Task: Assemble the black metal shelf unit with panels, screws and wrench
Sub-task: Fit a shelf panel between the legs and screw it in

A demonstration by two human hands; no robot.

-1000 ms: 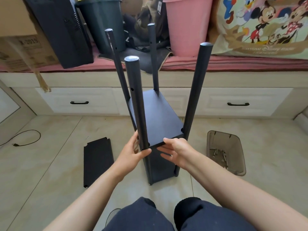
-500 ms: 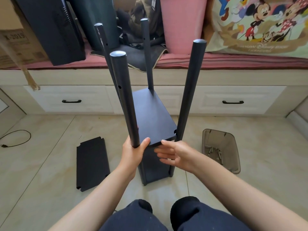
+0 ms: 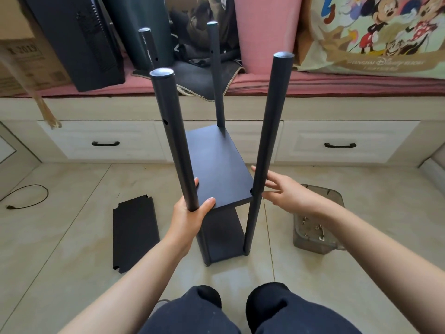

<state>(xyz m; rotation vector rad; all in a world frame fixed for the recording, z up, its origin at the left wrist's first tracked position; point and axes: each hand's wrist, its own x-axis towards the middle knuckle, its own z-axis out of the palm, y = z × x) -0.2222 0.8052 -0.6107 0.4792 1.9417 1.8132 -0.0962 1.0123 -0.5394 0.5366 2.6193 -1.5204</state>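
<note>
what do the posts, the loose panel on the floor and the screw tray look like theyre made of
Posts: likely painted metal tube, going by the smooth satin sheen, capped ends and drilled holes. Loose panel: flat matte black sheet with notched corners; metal or coated board, the look leaves it open. Tray: smoky translucent plastic, since the screws show through its wall.

Tiled floor (image 3: 72,249) under shelf unit (image 3: 224,179), loose black panel (image 3: 134,232), screw tray (image 3: 317,225), cable (image 3: 26,196).

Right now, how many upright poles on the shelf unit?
4: near-left pole held in the left hand, near-right pole, far-left pole, far-right pole. None look hidden.
</note>
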